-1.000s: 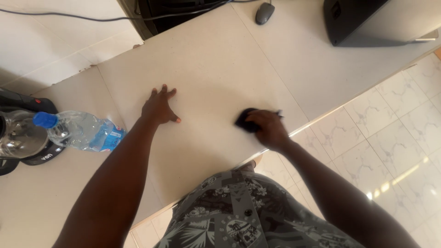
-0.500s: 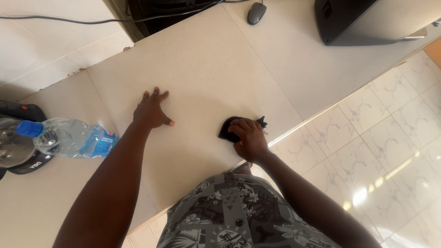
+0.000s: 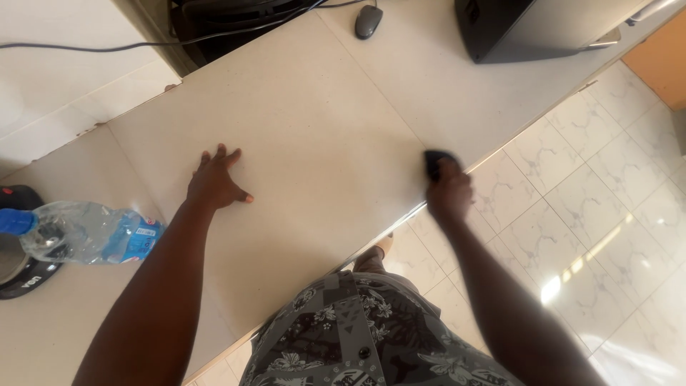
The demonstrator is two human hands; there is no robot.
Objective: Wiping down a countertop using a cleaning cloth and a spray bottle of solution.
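On the pale tiled counter, the left hand lies flat with fingers spread at centre left, while the right hand presses closed on a small dark cloth at the counter's right edge.

A dark cloth is pressed under the right hand at the near edge of the pale countertop, where the counter meets the tiled floor. The left hand is laid flat, fingers spread, near the middle of the countertop, well apart from the cloth. A clear plastic bottle with a blue cap is seen lying toward the left end, beside a dark round appliance base. A computer mouse and a dark box are placed along the far edge.
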